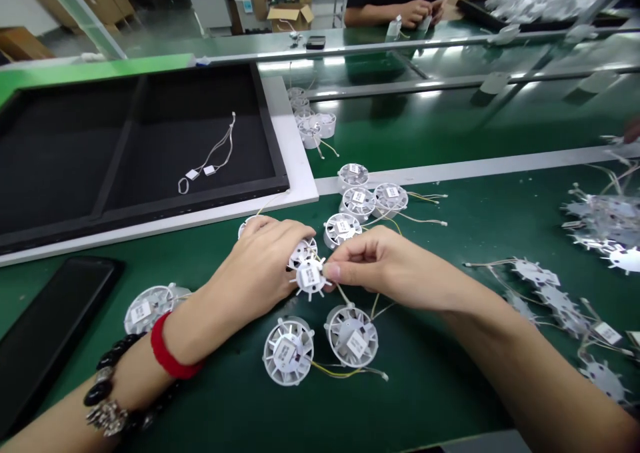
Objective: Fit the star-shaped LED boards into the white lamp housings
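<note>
Green worktop [430, 373] carries a black tray [190, 100]. Nearer the wearer than its right corner, the left hand [265, 260], palm down, curls around a white housing [303, 250]; the right hand [377, 263], angled inward, pinches a spoked disc [311, 277], round, labelled face toward the camera.

Bright, even light, apparently from overhead, leaves white glare streaks on the glossy green surface [425, 120] beyond. Soft shadow lies beneath the left hand [265, 256]. The white disc [310, 276] is fairly sharp, its label unreadable. Edges stretch; parts at far right [605, 220] smear; background cartons [290, 18] look soft.
</note>
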`<state>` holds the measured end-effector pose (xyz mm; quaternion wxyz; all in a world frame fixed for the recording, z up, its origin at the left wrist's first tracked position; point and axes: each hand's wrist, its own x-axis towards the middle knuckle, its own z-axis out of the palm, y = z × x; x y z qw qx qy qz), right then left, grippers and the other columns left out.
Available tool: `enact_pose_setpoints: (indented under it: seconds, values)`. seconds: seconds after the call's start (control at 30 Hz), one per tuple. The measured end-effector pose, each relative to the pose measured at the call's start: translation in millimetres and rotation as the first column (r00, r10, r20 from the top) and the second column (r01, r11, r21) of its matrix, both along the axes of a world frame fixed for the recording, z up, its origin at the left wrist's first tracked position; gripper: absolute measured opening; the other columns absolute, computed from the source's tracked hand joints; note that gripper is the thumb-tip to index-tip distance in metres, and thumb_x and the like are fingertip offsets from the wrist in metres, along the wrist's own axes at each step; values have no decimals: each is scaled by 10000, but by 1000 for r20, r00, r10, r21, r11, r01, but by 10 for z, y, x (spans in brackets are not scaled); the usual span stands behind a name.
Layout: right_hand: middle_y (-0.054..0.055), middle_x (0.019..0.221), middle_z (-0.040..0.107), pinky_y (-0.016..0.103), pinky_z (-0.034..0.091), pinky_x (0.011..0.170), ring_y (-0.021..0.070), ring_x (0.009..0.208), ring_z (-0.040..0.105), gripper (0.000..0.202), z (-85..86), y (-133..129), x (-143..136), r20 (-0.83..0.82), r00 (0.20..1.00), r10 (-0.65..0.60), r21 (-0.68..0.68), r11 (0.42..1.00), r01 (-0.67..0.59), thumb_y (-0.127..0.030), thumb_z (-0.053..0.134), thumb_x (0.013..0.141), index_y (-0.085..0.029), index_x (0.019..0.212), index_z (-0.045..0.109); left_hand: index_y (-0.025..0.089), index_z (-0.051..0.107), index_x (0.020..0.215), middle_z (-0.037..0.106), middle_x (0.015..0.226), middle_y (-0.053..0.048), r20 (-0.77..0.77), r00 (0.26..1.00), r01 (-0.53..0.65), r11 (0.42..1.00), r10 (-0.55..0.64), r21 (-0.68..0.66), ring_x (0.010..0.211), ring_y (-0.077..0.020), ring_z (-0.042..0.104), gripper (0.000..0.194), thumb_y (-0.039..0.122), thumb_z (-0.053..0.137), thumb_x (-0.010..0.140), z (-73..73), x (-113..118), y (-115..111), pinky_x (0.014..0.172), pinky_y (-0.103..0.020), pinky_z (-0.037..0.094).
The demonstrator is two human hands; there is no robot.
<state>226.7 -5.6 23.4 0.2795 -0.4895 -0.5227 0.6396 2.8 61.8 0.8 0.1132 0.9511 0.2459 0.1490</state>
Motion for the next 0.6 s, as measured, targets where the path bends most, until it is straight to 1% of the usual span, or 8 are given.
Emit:
enact_pose_setpoints:
  seconds: [0.1, 0.2, 0.27, 0.33, 0.4, 0.47, 0.53, 0.6]
  values:
    - [-41, 614, 554, 293, 313, 574, 104, 582, 414, 309, 7, 22, 111, 13, 999, -32, 1, 999, 32, -485, 827, 838, -198, 732, 779, 208, 607, 1208, 768, 1149, -21, 4, 1000, -10, 998, 10, -60, 1025, -260, 675, 337, 297, 783, 934, -1, -66, -10, 1002, -445, 426]
    - [-11, 669, 642, 306, 357, 617, 126, 631, 491, 300, 14, 39, 193, 76, 997, -32, -1, 999, 33, -483, 828, 839, -210, 721, 789, 291, 608, 1241, 763, 1162, 34, 11, 1000, -6, 989, 8, -147, 1094, -269, 617, 415, 408, 827, 908, 20, -171, -37, 984, -408, 436]
    - [15, 710, 690, 316, 377, 638, 143, 663, 531, 325, 7, 45, 207, 130, 991, -5, -9, 1000, 6, -502, 823, 839, -199, 726, 796, 319, 603, 1253, 750, 1219, 42, 21, 1000, -10, 978, 15, -207, 1142, -268, 589, 370, 429, 783, 949, 33, -245, -58, 973, -386, 432]
    - [32, 725, 712, 324, 384, 641, 152, 664, 543, 361, -11, 47, 198, 177, 984, 24, -28, 999, -19, -535, 812, 838, -187, 744, 800, 315, 605, 1229, 734, 1261, 32, 37, 999, 20, 974, -12, -224, 1156, -250, 605, 259, 448, 686, 1022, 35, -306, -66, 1016, -396, 402]
    - [40, 736, 724, 328, 380, 633, 154, 651, 539, 394, -37, 48, 182, 214, 975, 58, -49, 998, -49, -566, 795, 840, -181, 755, 798, 297, 621, 1194, 720, 1270, 6, 45, 996, 89, 982, -82, -166, 1125, -232, 646, 204, 463, 567, 1088, 20, -341, -54, 1054, -422, 366]
    - [41, 730, 717, 327, 364, 618, 151, 637, 522, 418, -66, 52, 173, 234, 967, 104, -65, 994, -91, -586, 774, 848, -180, 752, 791, 277, 640, 1177, 712, 1262, -30, 25, 991, 133, 990, -131, -49, 1070, -233, 678, 240, 449, 482, 1122, -3, -348, -26, 1035, -448, 367]
    - [22, 680, 673, 317, 338, 591, 139, 608, 483, 413, -91, 61, 172, 252, 957, 141, -79, 989, -125, -576, 756, 862, -180, 745, 784, 257, 654, 1167, 715, 1239, -66, -11, 987, 158, 985, -158, 72, 1026, -253, 688, 253, 412, 457, 1130, -19, -341, 7, 975, -459, 401]
    - [-8, 614, 604, 301, 308, 555, 119, 569, 433, 366, -98, 67, 169, 294, 945, 143, -82, 989, -124, -514, 751, 878, -176, 739, 777, 242, 669, 1159, 726, 1214, -92, -24, 976, 216, 961, -215, 171, 993, -270, 692, 234, 387, 489, 1117, -23, -346, 27, 927, -459, 435]
